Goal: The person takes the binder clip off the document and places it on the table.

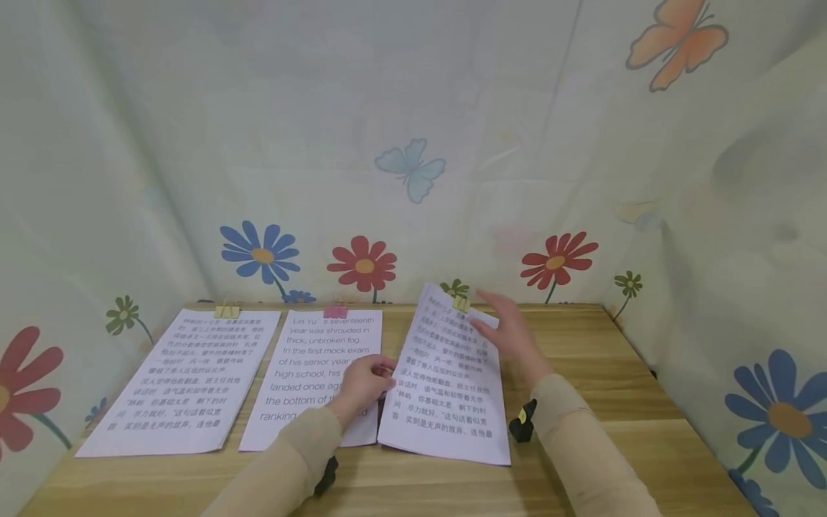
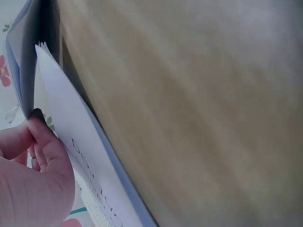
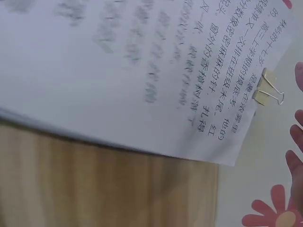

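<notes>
My left hand [image 1: 362, 384] pinches the left edge of the right-hand sheaf of paper [image 1: 446, 402], printed with Chinese text. This sheaf is tilted, its top raised off the table. In the left wrist view, thumb and finger grip its edge, and another sheaf [image 2: 71, 109] lies beside the hand. A yellow binder clip [image 1: 461, 302] holds the top of the gripped sheaf. My right hand [image 1: 513, 334], fingers spread and extended, is at the upper right edge. In the right wrist view its fingers [image 3: 296, 163] are apart from the clip.
A middle sheaf [image 1: 304, 424] with English text has a pink binder clip [image 1: 334, 311]. The left sheaf [image 1: 168, 388], in Chinese, carries another yellow clip [image 1: 227, 311]. All are on a wooden table [image 1: 581, 359], backed by a flower-and-butterfly curtain [image 1: 310, 129].
</notes>
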Demonstrator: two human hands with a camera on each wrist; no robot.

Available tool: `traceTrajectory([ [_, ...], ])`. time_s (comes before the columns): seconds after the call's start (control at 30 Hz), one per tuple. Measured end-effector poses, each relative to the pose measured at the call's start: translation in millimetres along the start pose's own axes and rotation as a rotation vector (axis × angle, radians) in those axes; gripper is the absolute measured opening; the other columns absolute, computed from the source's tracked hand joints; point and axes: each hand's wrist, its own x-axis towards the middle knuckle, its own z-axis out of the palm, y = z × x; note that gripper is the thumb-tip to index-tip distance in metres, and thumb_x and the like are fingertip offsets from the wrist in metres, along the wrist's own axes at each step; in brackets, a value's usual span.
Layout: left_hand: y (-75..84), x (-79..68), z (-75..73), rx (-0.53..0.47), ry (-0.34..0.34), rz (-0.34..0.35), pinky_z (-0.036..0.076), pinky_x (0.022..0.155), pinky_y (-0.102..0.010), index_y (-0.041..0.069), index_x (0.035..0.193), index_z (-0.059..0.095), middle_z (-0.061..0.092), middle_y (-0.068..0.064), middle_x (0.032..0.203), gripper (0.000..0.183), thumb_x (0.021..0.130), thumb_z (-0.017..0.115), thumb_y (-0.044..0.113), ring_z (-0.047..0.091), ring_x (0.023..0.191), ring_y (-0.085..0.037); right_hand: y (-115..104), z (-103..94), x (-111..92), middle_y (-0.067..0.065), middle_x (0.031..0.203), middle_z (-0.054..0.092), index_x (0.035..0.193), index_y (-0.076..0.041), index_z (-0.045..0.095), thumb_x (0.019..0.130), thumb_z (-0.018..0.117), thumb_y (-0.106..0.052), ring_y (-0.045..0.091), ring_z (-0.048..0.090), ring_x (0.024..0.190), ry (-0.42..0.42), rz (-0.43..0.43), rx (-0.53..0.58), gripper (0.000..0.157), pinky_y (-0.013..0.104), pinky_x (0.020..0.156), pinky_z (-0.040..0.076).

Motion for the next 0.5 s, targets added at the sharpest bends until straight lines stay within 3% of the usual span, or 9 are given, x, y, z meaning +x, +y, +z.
traceTrajectory([
  [0.3, 1.7, -2.7, 4.2, -0.028, 0.014, 0.109, 0.051, 0.062, -0.028, 0.009, 0.102, 0.074, 0.063, -0.001, 0.081, 0.026, 0.078, 0.074, -0.001, 0.057, 0.076, -0.017, -6.7, -25.9, 23.3, 0.015, 0.15, 0.044, 0.148, -0.008, 0.043, 0.092, 0.073, -0.02, 0.036, 0.037, 0.139, 0.059, -0.02, 0.062, 0.065, 0.053, 0.114, 0.027],
  [0.5, 3.2, -5.1, 1.2, -0.051, 0.028, 0.145, 0.053, 0.064, -0.029, 0.008, 0.101, 0.073, 0.063, -0.002, 0.084, 0.024, 0.079, 0.075, 0.0, 0.059, 0.079, -0.017, -18.7, -45.8, 30.6, 0.013, 0.152, 0.042, 0.152, -0.014, 0.04, 0.093, 0.071, -0.024, 0.034, 0.036, 0.14, 0.021, -0.003, 0.078, 0.067, 0.054, 0.113, 0.028],
])
